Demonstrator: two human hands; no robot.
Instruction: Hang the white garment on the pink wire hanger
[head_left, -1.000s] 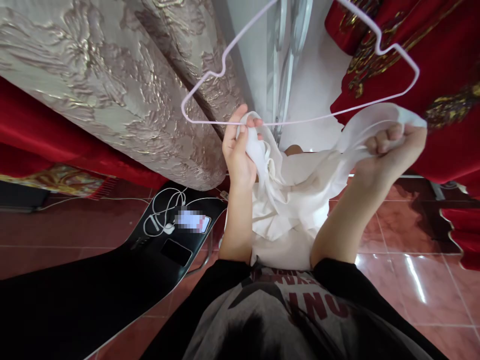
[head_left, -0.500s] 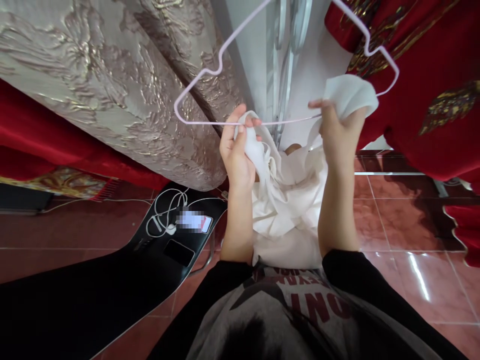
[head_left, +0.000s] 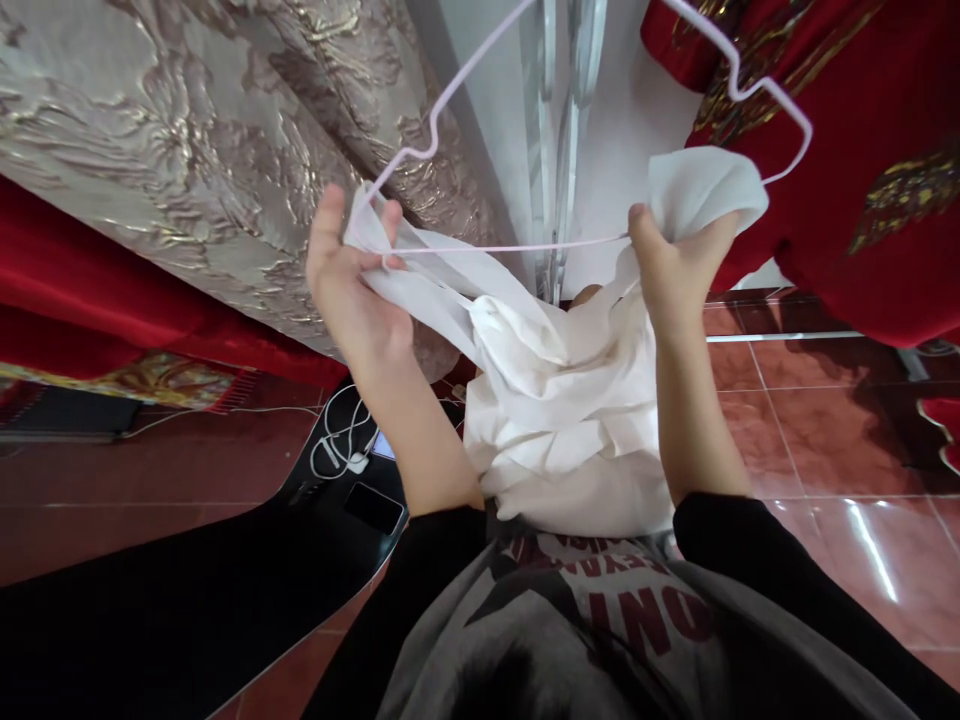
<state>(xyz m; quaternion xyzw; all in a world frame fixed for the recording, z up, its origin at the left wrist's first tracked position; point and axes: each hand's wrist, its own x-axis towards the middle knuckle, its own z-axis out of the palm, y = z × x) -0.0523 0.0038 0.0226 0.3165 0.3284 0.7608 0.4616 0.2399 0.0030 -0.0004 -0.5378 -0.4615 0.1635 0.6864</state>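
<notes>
We spread the fingers of our left hand [head_left: 361, 290] at one corner of the lilac clothes hanger [head_left: 517, 246], lapped by the white garment [head_left: 570, 400] bunched before us. Cloth hides our right hand's grip; we cannot tell it. Slack at the bend should prevent snagging.

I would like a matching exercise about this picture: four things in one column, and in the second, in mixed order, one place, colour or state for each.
1. hanger
2. white cloth
3. dark phone
4. floor tiles

A. on the black surface
B. reddish
C. pale lilac
D. in loose folds

Right pairs: 1-C, 2-D, 3-A, 4-B.
</notes>
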